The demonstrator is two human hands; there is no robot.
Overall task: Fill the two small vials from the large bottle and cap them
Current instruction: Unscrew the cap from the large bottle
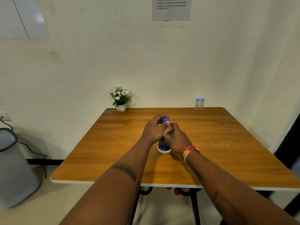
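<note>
Left hand (154,129) and right hand (177,138) meet, fingers curled closed.

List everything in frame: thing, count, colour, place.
large bottle: 1, clear with dark blue label, table centre, upright
bottle cap: 1, blue, on the bottle top
small vials: 2, clear with light blue caps, far right table edge, side by side
flower pot: 1, white flowers, white pot, far left table edge
table: 1, wood top
bin: 1, grey, floor left
paper sheet: 1, grey-white, wall
left hand: 1, fingers at the cap
right hand: 1, around the bottle body, red-yellow wristband
</note>
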